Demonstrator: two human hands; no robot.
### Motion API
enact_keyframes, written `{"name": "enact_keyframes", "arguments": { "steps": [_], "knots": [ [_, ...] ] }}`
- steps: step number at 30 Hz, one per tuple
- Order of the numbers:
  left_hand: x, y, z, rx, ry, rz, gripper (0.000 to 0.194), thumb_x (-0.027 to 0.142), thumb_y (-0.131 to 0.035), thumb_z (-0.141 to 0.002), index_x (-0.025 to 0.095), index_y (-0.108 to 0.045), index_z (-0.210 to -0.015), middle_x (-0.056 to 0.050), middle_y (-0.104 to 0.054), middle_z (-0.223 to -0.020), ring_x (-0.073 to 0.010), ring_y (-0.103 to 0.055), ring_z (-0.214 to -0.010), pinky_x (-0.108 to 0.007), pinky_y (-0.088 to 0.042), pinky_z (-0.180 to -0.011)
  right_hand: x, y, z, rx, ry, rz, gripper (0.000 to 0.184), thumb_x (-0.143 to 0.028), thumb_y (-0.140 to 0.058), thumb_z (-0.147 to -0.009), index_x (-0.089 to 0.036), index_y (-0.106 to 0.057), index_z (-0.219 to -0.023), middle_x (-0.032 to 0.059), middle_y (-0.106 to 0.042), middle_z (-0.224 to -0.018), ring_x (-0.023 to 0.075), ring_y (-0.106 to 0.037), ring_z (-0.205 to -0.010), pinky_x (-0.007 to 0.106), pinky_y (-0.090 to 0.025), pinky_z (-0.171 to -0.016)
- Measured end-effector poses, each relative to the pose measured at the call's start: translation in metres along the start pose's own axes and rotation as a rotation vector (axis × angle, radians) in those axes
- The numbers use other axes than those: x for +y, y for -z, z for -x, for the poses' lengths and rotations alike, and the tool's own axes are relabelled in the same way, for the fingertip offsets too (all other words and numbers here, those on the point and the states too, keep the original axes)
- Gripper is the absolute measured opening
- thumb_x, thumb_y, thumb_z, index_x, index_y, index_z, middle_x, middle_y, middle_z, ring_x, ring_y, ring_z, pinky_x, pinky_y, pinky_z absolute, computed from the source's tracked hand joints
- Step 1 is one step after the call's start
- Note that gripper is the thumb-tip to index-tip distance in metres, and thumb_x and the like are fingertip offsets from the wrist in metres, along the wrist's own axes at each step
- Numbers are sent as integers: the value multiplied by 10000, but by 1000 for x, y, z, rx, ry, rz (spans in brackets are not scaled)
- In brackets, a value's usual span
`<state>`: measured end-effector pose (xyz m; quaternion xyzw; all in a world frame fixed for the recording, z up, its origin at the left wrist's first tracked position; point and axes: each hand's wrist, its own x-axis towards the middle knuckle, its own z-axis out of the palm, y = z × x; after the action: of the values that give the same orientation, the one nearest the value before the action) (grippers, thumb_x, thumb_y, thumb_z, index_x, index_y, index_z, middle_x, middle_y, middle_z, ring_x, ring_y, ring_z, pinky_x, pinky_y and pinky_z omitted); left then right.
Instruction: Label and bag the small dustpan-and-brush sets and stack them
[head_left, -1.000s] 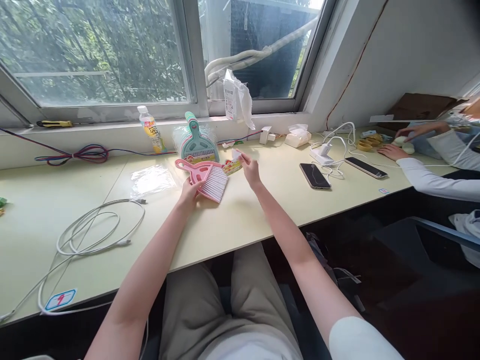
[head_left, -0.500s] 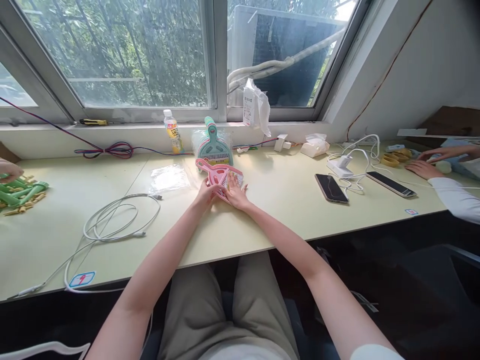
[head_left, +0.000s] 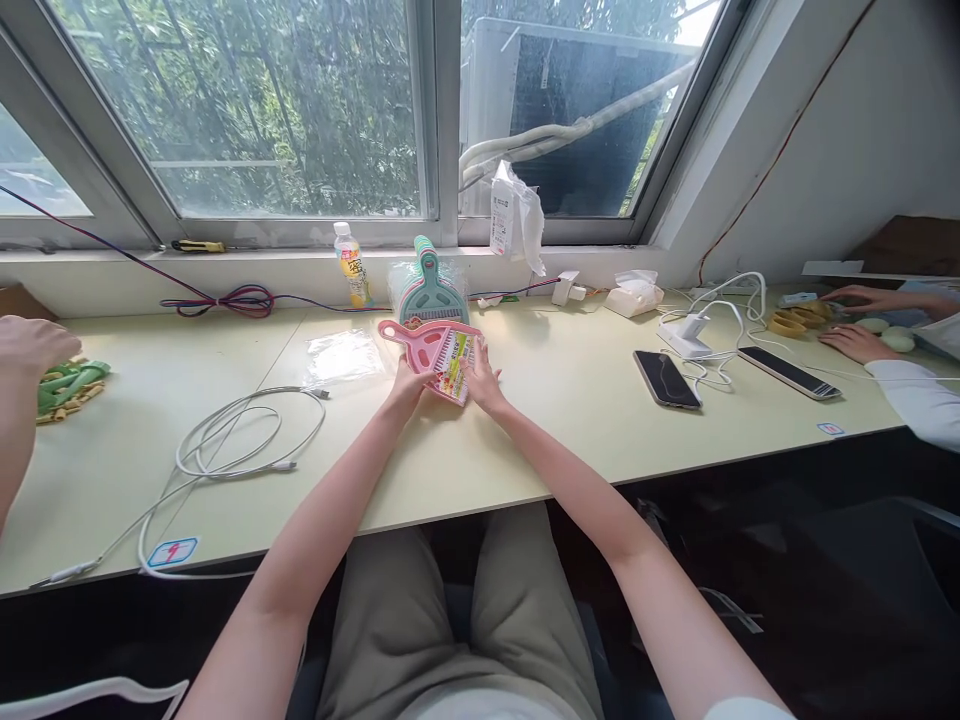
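1. In the head view, the pink dustpan (head_left: 424,348) is resting tilted above the counter (head_left: 570,420), between the two hands and just in front of the wrapped green dustpans (head_left: 431,292); its handle is pointing left.
2. The left hand (head_left: 411,385) is gripping the pink dustpan's lower left side, its fingers closing round the edge and the thumb lying on the front.
3. The right hand (head_left: 484,382) is touching the right side, beside the printed label (head_left: 453,368); its fingers are reaching out fairly straight, and whether they are pinching anything cannot be told.
4. A clear plastic bag (head_left: 343,357) is lying left of the left hand, with a coiled white cable (head_left: 232,472) spreading nearer the front edge.
5. A yellow-labelled bottle (head_left: 352,268) is standing behind the bag.
6. Two phones are lying to the right, beside a white charger (head_left: 686,335).
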<state>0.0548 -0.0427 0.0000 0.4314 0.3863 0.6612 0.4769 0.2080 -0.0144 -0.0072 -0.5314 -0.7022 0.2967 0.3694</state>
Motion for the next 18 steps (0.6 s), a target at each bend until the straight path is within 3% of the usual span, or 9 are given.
{"name": "enact_keyframes", "arguments": {
  "steps": [3,5,7,9,13,18],
  "knots": [
    [3,1,-2,-50,-31,19,686,75,-741,-469,173,-566,-1125,-84,-669,-1117,-289,-620,-1130,-435,-514,-976,2,4,-1,80,-34,-204,719,-458,-476,-932,-217,-188,-1546,120,-255,-1619,267,-230,-1504,534,-278,-1188],
    [5,1,-1,-67,-26,13,703,89,-755,-468,170,-567,-1140,-89,-668,-1135,-289,-621,-1129,-428,-519,-965,4,5,-1,-14,-65,-422,614,-428,-513,-921,-201,-326,-1460,133,-450,-1510,255,-469,-1374,442,-459,-1088],
    [6,0,1,-77,-16,8,707,96,-760,-475,175,-564,-1149,-95,-668,-1158,-291,-620,-1137,-423,-524,-957,5,6,1,-112,-121,-607,465,-384,-531,-918,-207,-428,-1336,117,-585,-1377,237,-631,-1187,404,-561,-965],
    [7,0,3,-86,-2,12,687,101,-761,-487,178,-570,-1143,-101,-670,-1173,-302,-616,-1148,-424,-528,-952,4,9,2,-128,-181,-720,370,-295,-574,-887,-212,-470,-1232,104,-639,-1297,223,-691,-1065,394,-594,-908],
    [9,1,2,-92,2,27,617,107,-761,-507,170,-591,-1097,-107,-677,-1174,-314,-608,-1162,-414,-527,-958,-1,16,3,-157,-208,-817,390,-120,-598,-796,-215,-492,-1159,74,-701,-1172,220,-714,-999,412,-593,-928],
    [6,3,-1,-101,40,21,640,106,-772,-516,180,-581,-1122,-100,-688,-1144,-305,-626,-1126,-412,-528,-948,-3,18,4,-149,-229,-859,338,-109,-611,-790,-217,-519,-1096,53,-724,-1097,214,-726,-933,417,-609,-903]
  ]
}}
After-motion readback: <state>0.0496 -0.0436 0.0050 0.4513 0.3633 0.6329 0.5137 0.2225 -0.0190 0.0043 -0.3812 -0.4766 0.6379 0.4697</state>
